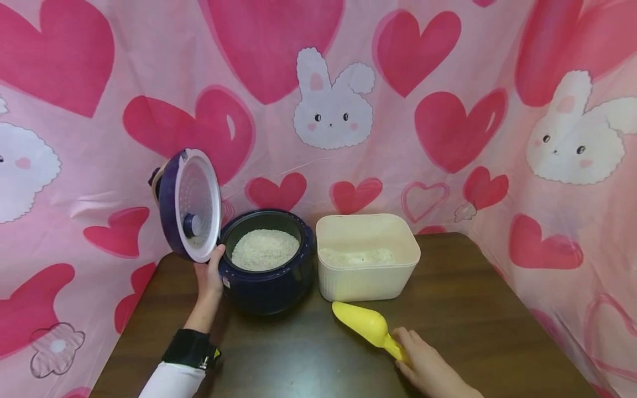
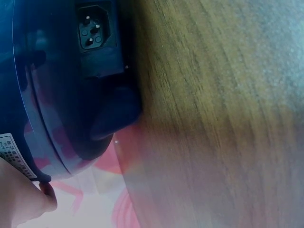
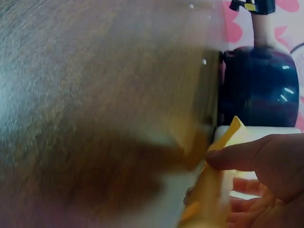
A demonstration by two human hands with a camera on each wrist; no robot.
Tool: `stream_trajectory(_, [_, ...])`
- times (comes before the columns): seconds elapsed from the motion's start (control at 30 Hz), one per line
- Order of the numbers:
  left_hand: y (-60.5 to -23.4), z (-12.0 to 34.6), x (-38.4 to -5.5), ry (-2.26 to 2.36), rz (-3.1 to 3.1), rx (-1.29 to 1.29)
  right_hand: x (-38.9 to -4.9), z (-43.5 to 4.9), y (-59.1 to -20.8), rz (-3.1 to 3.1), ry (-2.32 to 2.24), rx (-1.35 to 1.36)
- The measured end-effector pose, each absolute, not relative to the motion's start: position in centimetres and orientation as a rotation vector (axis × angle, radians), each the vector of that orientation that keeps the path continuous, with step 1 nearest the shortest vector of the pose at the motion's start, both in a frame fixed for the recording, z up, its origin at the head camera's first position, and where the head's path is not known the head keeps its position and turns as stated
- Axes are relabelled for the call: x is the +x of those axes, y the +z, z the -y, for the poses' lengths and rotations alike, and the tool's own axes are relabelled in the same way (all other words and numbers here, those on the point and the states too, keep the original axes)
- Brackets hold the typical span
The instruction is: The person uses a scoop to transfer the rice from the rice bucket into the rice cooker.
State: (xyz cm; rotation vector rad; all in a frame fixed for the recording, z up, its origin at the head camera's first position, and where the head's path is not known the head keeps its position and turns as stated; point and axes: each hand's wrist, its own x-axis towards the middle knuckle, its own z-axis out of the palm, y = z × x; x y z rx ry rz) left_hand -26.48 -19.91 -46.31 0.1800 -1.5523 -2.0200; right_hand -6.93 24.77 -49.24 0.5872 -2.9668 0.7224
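Note:
A dark blue rice cooker stands with its lid raised at the left; white rice lies in its pot. My left hand grips the cooker beside the lid's lower edge, its thumb at the rim. Most of its fingers are hidden in the head view. In the left wrist view, part of that hand shows against the cooker's body. By its handle, my right hand holds a yellow scoop low over the table, in front of the cream bin.
Some rice lies at the bottom of the cream bin, which stands close at the cooker's right. A pink cloth with hearts and rabbits hangs behind and beside the brown wooden table. A power socket is on the cooker's side.

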Motion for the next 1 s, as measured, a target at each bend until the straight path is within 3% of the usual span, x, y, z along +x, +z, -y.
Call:
stream_trajectory(0.23, [-46.5, 18.3, -27.4, -2.064, 1.579, 0.157, -6.9, -26.2, -53.4, 2.925, 0.684, 0.627])
stream_trajectory(0.43, [-46.8, 16.6, -27.9, -2.1, 1.618, 0.143, -5.8, -26.7, -54.3, 2.999, 0.66, 0.523])
stream_trajectory(0.63, [-46.3, 16.7, -28.0, -2.125, 1.582, 0.124, -4.7, -24.4, -50.5, 3.026, 0.596, 0.419])
stream_trajectory(1.0, [-43.7, 23.1, -25.9, -2.111, 1.196, 0.129, -11.0, -20.2, -46.0, 3.024, 0.522, 0.674])
